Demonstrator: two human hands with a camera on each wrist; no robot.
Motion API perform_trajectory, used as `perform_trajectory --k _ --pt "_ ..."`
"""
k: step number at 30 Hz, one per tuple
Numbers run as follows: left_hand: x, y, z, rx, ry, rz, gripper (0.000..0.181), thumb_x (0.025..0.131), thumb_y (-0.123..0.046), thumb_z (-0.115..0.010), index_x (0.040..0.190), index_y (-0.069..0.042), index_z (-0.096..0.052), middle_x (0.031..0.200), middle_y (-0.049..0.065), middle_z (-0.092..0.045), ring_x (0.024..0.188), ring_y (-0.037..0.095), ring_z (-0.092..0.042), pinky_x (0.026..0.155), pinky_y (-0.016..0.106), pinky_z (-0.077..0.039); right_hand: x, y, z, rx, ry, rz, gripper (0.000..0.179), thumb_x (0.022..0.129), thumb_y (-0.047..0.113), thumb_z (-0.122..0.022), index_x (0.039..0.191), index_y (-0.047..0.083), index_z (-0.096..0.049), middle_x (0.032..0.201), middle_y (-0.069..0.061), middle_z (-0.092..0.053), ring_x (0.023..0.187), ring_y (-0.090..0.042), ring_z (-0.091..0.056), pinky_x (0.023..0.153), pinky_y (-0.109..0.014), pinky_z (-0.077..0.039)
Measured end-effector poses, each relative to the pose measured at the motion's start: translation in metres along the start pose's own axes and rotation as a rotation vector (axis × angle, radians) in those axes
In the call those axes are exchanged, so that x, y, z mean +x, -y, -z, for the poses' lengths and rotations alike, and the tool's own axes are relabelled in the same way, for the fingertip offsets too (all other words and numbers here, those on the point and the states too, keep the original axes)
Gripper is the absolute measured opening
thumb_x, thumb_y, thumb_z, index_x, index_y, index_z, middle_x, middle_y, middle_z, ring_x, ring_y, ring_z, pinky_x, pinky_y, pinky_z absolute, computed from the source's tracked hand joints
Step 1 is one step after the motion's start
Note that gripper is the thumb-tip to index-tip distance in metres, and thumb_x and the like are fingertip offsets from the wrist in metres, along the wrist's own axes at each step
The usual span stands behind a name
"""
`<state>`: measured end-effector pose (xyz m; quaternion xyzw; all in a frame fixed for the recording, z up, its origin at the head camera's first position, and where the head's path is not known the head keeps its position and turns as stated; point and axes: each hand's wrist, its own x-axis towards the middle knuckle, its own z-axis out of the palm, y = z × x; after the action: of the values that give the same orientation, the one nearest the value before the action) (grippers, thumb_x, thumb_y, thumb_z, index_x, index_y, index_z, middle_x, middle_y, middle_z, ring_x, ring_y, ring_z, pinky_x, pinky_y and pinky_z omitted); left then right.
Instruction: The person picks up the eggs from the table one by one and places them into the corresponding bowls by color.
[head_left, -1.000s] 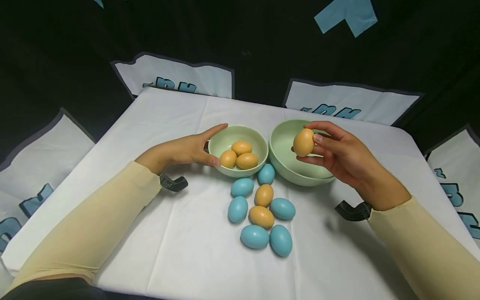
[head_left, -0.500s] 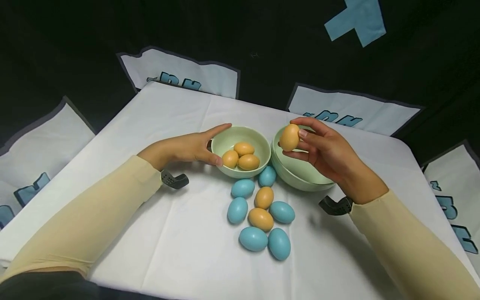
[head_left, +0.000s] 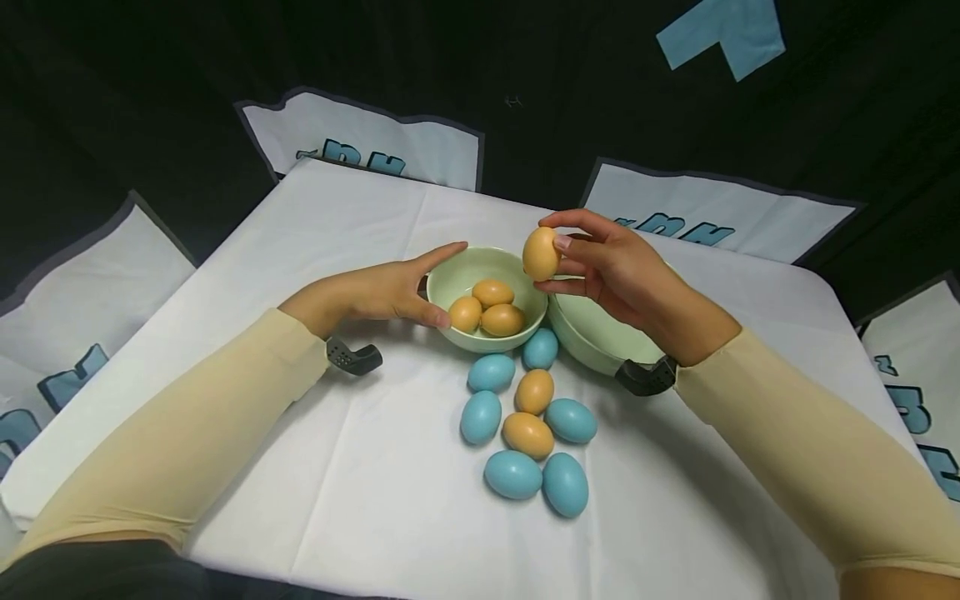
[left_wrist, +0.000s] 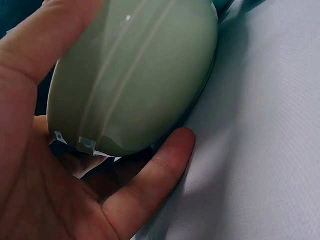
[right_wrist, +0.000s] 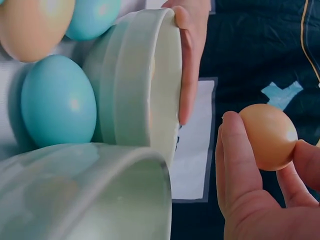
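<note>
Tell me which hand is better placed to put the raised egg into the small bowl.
Probably the right hand: it holds the egg near the small bowl, while the left hand holds its side.

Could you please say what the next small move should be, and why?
I'd probably bring the orange egg in the right hand leftward over the smaller bowl: it's held near that rim, three orange eggs lie inside, and the left hand touches the bowl.

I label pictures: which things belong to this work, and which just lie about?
Probably in the work:
smooth orange egg, held
small round green bowl
five other orange eggs

Probably just lying about:
six smooth blue eggs
larger round green bowl
</note>
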<state>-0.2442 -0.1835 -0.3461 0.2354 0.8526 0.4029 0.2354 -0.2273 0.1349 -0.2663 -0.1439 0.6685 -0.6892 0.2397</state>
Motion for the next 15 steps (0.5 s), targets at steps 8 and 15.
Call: perform_trajectory --k 8,15 --pt "-0.001 0.000 0.000 0.020 -0.008 0.018 0.108 0.072 -0.051 -0.082 0.148 -0.057 -0.006 0.150 -0.006 -0.033 0.133 0.019 -0.034 0.114 0.054 -0.022 0.016 0.008 -0.016 -0.047 0.002 -0.019 0.031 0.102 0.014 -0.050 0.133 0.014 -0.053 0.132 -0.016 -0.051 0.113 -0.033 -0.060 0.092 -0.048 -0.051" --pt "0.000 0.000 0.000 0.005 0.002 0.010 0.107 0.073 -0.049 -0.082 0.149 -0.055 -0.006 0.152 -0.009 -0.029 0.135 0.017 -0.031 0.114 0.053 -0.021 0.028 0.010 -0.028 -0.063 0.010 -0.021 0.029 0.101 0.015 -0.051 0.130 0.014 -0.054 0.130 -0.016 -0.051 0.110 -0.034 -0.061 0.092 -0.050 -0.050"
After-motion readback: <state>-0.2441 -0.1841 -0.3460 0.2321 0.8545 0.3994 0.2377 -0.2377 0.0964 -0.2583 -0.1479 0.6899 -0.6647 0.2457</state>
